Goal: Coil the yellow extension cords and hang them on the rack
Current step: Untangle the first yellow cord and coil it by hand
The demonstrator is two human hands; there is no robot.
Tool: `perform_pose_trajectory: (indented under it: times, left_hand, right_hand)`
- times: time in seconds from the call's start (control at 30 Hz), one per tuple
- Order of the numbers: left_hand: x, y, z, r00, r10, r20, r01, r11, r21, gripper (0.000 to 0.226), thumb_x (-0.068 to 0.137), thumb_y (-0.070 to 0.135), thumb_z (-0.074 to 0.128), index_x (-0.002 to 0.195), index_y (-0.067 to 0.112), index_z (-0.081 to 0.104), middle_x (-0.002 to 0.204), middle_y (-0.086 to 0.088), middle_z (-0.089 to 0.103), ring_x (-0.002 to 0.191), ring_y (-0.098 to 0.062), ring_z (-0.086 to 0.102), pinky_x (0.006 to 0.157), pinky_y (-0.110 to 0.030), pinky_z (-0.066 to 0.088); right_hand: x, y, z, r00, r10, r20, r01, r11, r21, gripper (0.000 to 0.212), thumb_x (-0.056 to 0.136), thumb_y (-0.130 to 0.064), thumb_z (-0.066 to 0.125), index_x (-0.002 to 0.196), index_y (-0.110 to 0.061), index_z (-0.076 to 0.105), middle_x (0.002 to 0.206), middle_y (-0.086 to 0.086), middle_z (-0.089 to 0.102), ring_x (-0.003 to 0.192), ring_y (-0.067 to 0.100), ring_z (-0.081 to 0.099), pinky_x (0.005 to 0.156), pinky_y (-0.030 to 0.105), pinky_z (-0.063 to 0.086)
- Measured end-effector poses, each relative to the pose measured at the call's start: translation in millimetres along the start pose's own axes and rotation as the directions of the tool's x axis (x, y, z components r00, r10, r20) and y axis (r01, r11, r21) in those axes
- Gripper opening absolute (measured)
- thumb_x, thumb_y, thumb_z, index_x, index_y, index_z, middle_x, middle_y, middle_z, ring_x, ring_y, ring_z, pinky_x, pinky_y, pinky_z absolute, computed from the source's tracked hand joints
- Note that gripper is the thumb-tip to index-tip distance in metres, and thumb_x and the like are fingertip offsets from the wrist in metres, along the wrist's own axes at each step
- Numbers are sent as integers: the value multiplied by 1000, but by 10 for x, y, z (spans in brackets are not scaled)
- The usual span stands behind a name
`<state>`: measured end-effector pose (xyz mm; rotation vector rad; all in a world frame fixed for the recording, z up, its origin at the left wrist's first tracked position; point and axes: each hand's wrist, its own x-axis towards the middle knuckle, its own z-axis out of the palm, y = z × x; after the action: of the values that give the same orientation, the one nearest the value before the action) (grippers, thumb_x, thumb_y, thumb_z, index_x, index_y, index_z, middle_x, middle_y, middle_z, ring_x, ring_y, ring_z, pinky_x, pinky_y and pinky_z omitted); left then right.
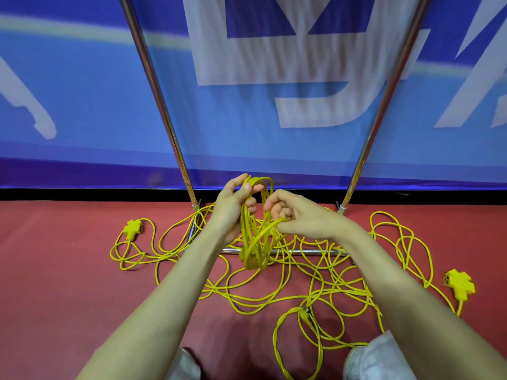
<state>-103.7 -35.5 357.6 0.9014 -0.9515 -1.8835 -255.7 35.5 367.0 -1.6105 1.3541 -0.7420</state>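
Note:
My left hand grips the top of a bundle of yellow cord loops that hangs down in front of me. Beside it on the right, my right hand pinches one strand of the same cord with curled fingers. More yellow cord lies tangled on the red floor below. A yellow multi-outlet end rests at the left, and another multi-outlet end lies at the right. The metal rack rises behind my hands, with two slanted poles and a base bar on the floor.
A blue banner with white lettering covers the wall behind the rack. A yellow plug lies among the loops near my feet. My shoes show at the bottom edge.

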Motion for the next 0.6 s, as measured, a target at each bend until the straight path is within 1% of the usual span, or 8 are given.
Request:
perform_pose_trajectory:
  times: [0.07,0.13,0.2,0.3,0.37,0.43,0.53,0.6]
  left_hand:
    - [-12,-30,7,1000,-8,1,7,1000,30,33,99,5,45,132,8,42,94,-12,65,49,-9,39,48,-19,37]
    - [-47,-59,28,1000,-7,23,6,998,67,31,99,4,44,130,9,42,91,-10,64,49,-8,39,47,-18,39]
    - [-81,-79,47,999,1,52,-8,992,129,31,99,4,44,129,9,43,92,-10,64,48,-6,43,45,-19,42]
    - [-90,-93,41,997,14,79,-33,971,236,31,99,6,46,130,11,45,96,-9,66,53,-7,55,47,-20,48]
    - [-88,-95,26,995,26,93,-56,939,339,30,100,8,46,129,12,45,95,-7,67,57,-8,59,49,-19,47]
    - [-94,-98,15,993,32,117,-79,902,424,29,100,9,46,129,12,45,87,-5,66,53,-7,55,49,-19,44]
    - [-112,-83,1,990,-4,142,-71,853,517,31,100,15,47,131,11,47,72,-3,55,50,-8,47,47,-18,40]
    - [-117,-58,-24,986,-45,162,-53,833,551,30,100,23,48,129,14,49,76,-5,56,53,-10,45,48,-18,37]
  right_hand:
    - [3,-7,-13,999,-43,-12,43,998,-38,24,80,-4,72,92,-20,59,85,-2,47,66,3,47,64,22,44]
    - [26,9,-28,991,-64,-118,37,975,-218,17,78,-21,77,80,-20,60,89,0,50,72,7,49,70,23,44]
    - [46,28,-38,983,-42,-181,-29,926,-377,24,80,-34,73,73,-17,56,84,6,58,73,15,51,69,28,41]
    - [48,68,0,980,78,-184,-142,920,-365,35,84,-48,64,75,-18,49,64,2,60,61,20,56,60,33,41]
    - [37,60,5,962,66,-266,-173,897,-406,40,80,-54,66,76,-20,45,57,-5,51,56,12,51,57,33,36]
    - [35,28,-13,924,15,-381,-165,916,-365,44,71,-52,75,79,-20,46,56,-7,49,55,8,45,55,31,34]
    - [43,14,-52,883,15,-469,-141,962,-234,48,64,-43,83,84,-19,47,66,-5,54,61,10,49,58,28,37]
    - [45,36,-65,872,28,-489,-122,979,-162,45,66,-39,84,82,-22,45,74,-3,51,64,10,46,56,24,35]
